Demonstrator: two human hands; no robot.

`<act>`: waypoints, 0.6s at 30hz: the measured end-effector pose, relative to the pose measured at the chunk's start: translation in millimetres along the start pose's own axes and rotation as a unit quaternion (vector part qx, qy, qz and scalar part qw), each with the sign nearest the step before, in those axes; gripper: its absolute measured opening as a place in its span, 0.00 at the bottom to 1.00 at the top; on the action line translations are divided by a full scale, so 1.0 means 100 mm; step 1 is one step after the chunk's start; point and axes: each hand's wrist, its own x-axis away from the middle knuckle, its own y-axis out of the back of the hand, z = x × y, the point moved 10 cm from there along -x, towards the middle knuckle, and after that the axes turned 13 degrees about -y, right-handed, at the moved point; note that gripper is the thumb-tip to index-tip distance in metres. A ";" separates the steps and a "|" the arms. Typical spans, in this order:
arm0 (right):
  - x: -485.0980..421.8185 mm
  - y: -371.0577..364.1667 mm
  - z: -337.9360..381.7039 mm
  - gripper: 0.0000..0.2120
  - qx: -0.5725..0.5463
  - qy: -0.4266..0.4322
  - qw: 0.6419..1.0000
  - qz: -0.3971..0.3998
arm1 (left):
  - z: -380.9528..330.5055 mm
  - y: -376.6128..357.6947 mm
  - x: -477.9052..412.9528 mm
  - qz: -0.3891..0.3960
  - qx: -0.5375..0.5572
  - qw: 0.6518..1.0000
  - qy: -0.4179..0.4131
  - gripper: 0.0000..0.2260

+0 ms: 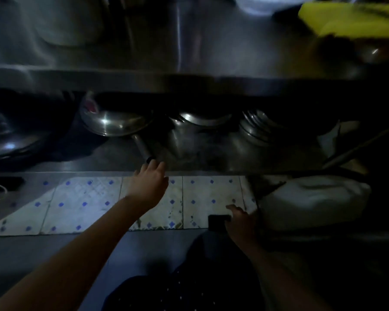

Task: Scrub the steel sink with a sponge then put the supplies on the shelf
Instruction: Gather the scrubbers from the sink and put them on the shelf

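I am crouched low in poor light in front of the steel lower shelf [211,160] under the steel sink surface [144,52], and my left hand [149,182] reaches out with the fingers loosely spread, wide and holding nothing, its fingertips just at the end of the long handle of the shiny steel frying pan [115,124] lying on that shelf. My right hand [240,218] is down near the pale floor tiles with blue diamonds [85,203] and closed around a small dark flat rectangular object [219,221]; it is too dim to say whether that is the sponge or something else, so I cannot place the sponge with any certainty. Further along the shelf sit an upturned steel pot [202,129] and a stack of steel plates [258,129], close beside one another, and a white bundled sack [312,198] lies on the floor at the right. Up at the top right a bright yellow plastic tub [346,19] rests on the sink surface. If the dark object is the sponge I judge it light, soft and probably wet, best pinched across its flat faces; the steel things on the shelf look hard, smooth and slippery, so the pan is safest taken by its handle
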 end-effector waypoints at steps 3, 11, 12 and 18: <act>-0.53 -0.63 -0.25 0.24 0.016 0.011 1.000 0.013 | 0.15 -0.83 -0.16 0.017 -0.004 1.000 0.002 0.17; -1.52 -1.98 -0.72 0.32 0.201 0.095 0.971 0.088 | 0.41 -2.41 -0.50 0.058 -0.043 0.997 -0.012 0.18; -1.57 -2.07 -0.79 0.34 0.241 0.101 0.961 0.094 | 0.43 -2.50 -0.51 0.059 -0.042 0.997 -0.014 0.17; -1.69 -2.21 -0.83 0.37 0.287 0.148 0.941 0.105 | 0.46 -2.75 -0.51 0.064 -0.021 0.998 -0.014 0.17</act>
